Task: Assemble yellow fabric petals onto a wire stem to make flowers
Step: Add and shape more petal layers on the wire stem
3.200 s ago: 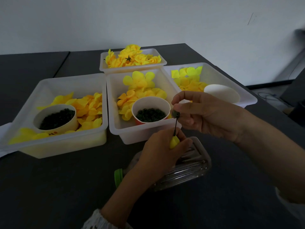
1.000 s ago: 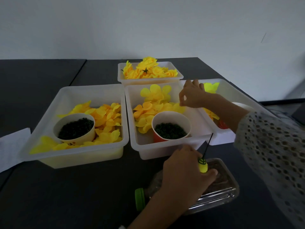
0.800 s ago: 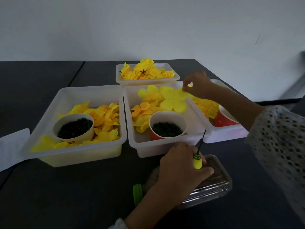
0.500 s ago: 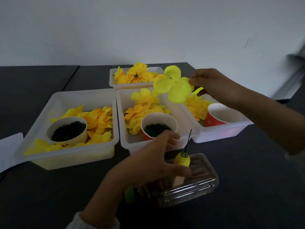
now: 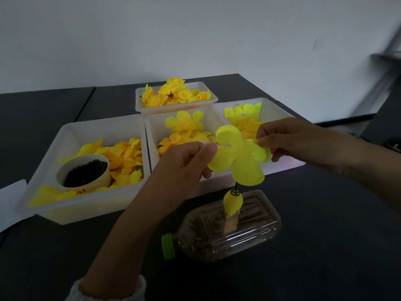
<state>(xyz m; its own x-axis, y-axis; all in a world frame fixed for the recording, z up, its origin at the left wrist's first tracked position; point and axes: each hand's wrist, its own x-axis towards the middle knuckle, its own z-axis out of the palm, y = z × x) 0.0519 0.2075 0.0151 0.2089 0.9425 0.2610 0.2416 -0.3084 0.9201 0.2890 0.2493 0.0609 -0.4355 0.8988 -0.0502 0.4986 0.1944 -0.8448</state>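
A yellow fabric petal piece [image 5: 237, 156] with several round lobes hangs flat in the air between my hands. My left hand [image 5: 184, 164] pinches its left lobe and my right hand [image 5: 282, 137] pinches its right lobe. Directly below it a thin dark wire stem [image 5: 236, 187] stands upright, with a small yellow bud [image 5: 232, 204] and a green calyx on it. The stem rises from a wooden block inside a clear plastic bottle [image 5: 225, 231] that lies on its side. The stem's top is hidden behind the petal piece.
White bins stand behind: the left bin [image 5: 86, 205] holds petals and a cup of dark beads [image 5: 84, 172], the middle bin [image 5: 149, 137] and right bin [image 5: 275, 107] hold petals, the far bin [image 5: 173, 107] holds finished flowers. White paper [image 5: 8, 203] lies at the left edge.
My right hand carried the petal piece from the bins down over the stem. My left hand let go of the bud and stem and took hold of the petal's left side.
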